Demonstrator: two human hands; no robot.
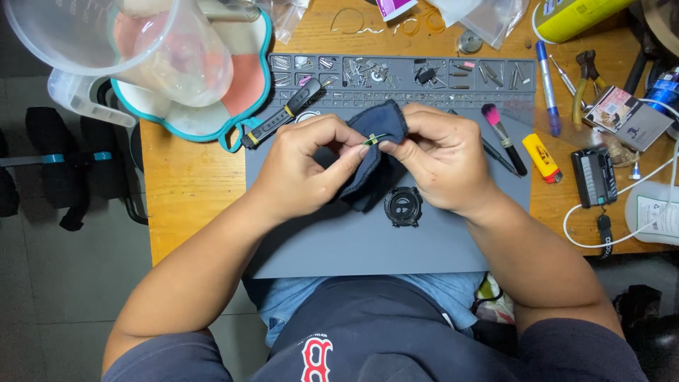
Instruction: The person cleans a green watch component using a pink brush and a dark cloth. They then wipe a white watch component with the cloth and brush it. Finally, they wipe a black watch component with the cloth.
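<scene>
Both hands pinch shut above the grey mat (339, 247); the left hand (300, 170) grips a thin green-tipped part (375, 139), the right hand (438, 163) wraps the dark blue cloth (375, 152) round it, seemingly for wiping; a black watch case (403, 206) lies just below on the surface

Brush (503, 137): pink-tipped, on the grey mat's (368, 247) right side
Lighter (542, 158): yellow, off the mat's right edge
Jug (124, 46): clear, table's far-left corner
Pliers (584, 78): probably, far-right
</scene>
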